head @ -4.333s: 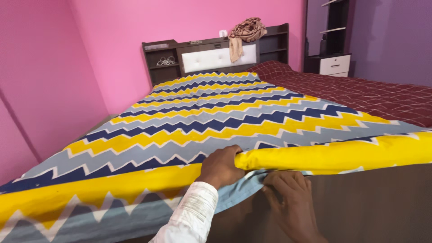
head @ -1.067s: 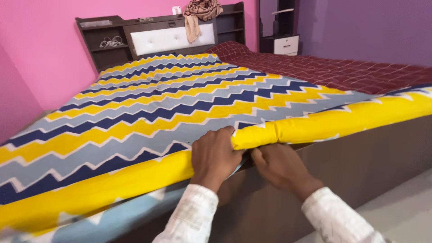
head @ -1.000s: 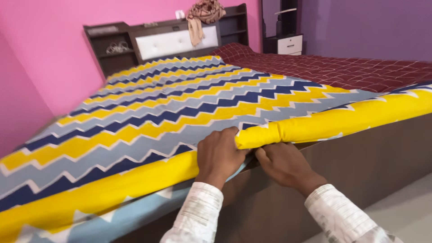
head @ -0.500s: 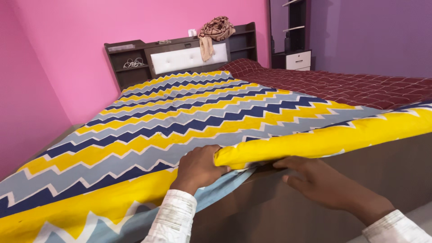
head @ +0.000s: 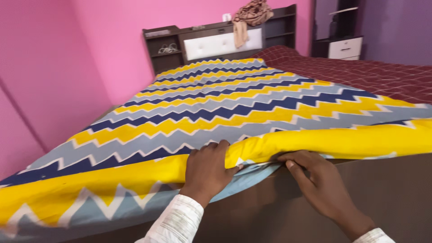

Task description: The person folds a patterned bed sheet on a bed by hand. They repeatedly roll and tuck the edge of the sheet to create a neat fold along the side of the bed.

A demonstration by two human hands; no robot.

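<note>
at the near edge of the dark brown wooden bed frame (head: 382,193), the left hand (head: 206,171) in a white patterned sleeve (head: 173,225) lies palm down on the zigzag cotton bedsheet in yellow, navy, grey-blue and white (head: 216,108), its fingers (head: 220,146) curled over the padded yellow border and gripping the mattress edge there. just beside it, the right hand (head: 317,182) reaches in from the lower right with its fingers (head: 292,157) nearly straight and close together, the tips pushed under the yellow border where the sheet meets the frame; whether they pinch any cloth i cannot tell. between the two hands a light blue flap of the same sheet hangs down over the front of the frame. to the left of the hands the sheet's edge drapes loose over the near left corner of the bed. the sheet covers the left half of the bed up to the far edge; a maroon checked bedcover (head: 360,74) lies on the right half, touching it along the middle. at the far end stands a dark wooden headboard with a white padded panel (head: 220,42), a brown crumpled cloth (head: 252,13) hanging over its top. pink walls (head: 54,67) stand left and behind.
</note>
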